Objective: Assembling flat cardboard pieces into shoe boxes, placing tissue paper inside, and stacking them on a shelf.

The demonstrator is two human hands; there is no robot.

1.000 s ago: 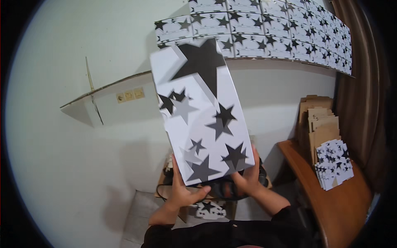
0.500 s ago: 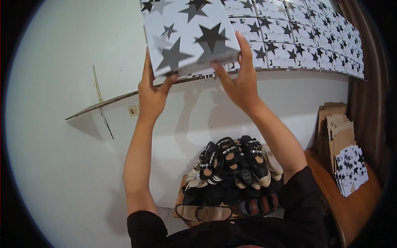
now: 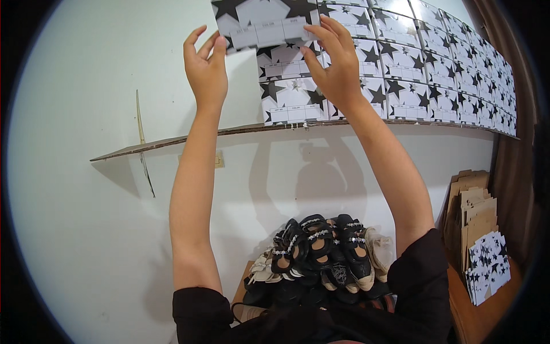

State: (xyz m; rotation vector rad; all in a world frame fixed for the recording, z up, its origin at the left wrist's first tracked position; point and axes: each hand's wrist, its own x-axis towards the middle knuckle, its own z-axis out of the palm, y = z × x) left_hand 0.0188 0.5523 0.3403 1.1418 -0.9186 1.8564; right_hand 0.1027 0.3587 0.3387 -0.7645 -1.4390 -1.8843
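A white cardboard box (image 3: 268, 26) with black and grey stars is at the top edge of the view, its label panel facing me and its upper part cut off. It is at the top of the leftmost column of like boxes (image 3: 292, 103), jutting out to the left. My left hand (image 3: 207, 71) is at its left side, fingers spread, thumb at the lower left corner. My right hand (image 3: 335, 66) holds the lower right corner, fingertips on the front and thumb just below. Whether the box rests fully on the column is hidden.
Rows of matching star boxes (image 3: 407, 80) fill the right of a wall shelf (image 3: 172, 139). Below are heaped black and beige shoes (image 3: 321, 252). At right, folded brown cardboard (image 3: 467, 200) and a star-patterned sheet (image 3: 488, 266) lean on a wooden surface (image 3: 504, 304).
The box has moved up and tipped so its label side faces me instead of its broad starred side. Both arms reach higher. My left fingers have spread away from the box's side.
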